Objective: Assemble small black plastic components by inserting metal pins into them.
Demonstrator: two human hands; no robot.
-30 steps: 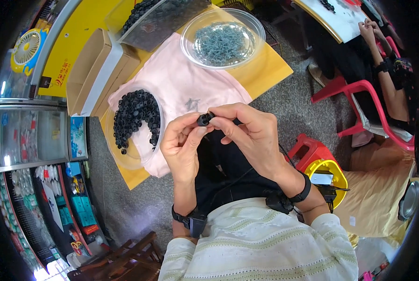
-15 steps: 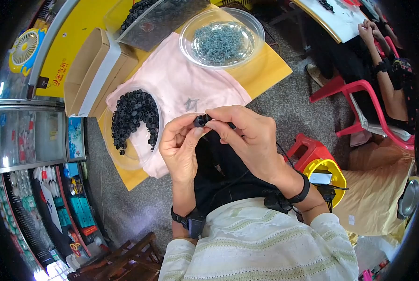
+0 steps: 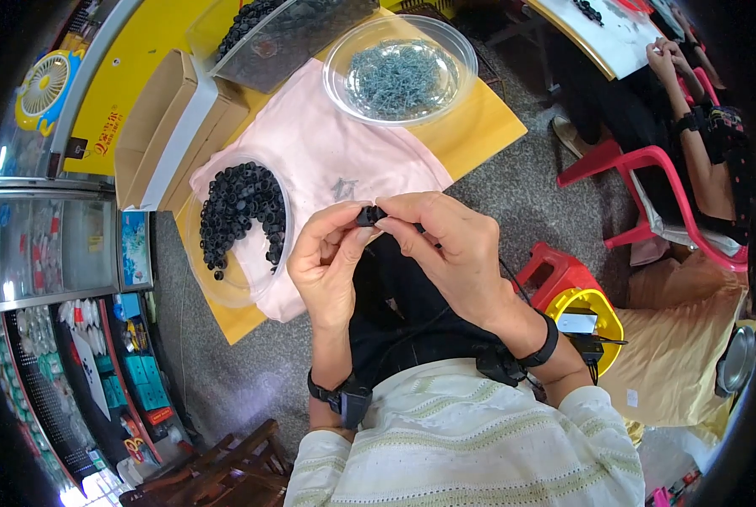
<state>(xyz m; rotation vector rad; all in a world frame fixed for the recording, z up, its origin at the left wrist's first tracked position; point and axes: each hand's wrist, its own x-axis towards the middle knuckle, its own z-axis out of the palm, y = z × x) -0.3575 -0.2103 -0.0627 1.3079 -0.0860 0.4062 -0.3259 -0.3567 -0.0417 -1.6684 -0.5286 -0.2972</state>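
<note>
small black plastic part (image 3: 369,215) sits pinched between both hands, held above the person's lap just off the near edge of the yellow surface (image 3: 479,139). the left hand (image 3: 331,262) closes thumb and forefinger on its left end, and the right hand (image 3: 450,249) has its fingers (image 3: 395,226) clenched on the right end, so neither hand is released. it looks like an assembly step: something is being pressed or fitted into the black piece, though whatever goes in is too small to make out. judging from this, the next move calls for a steady squeeze with both thumbs lined up, then a reach over the near edge for a fresh piece. one clear round dish (image 3: 399,72) at the far edge holds a heap of small grey metal bits, too many to count. one clear tray (image 3: 243,279) toward the near left corner holds a pile of black ring-like parts (image 3: 243,207), several dozen by the look, not countable one by one. a single pink cloth (image 3: 327,148) lies between them across the middle. one open cardboard box (image 3: 171,127) stands by the left edge, and one more clear container (image 3: 285,38) with dark pieces is at the far edge. each wrist carries one black band. another person sits on a red chair (image 3: 648,169) off to the right.
</note>
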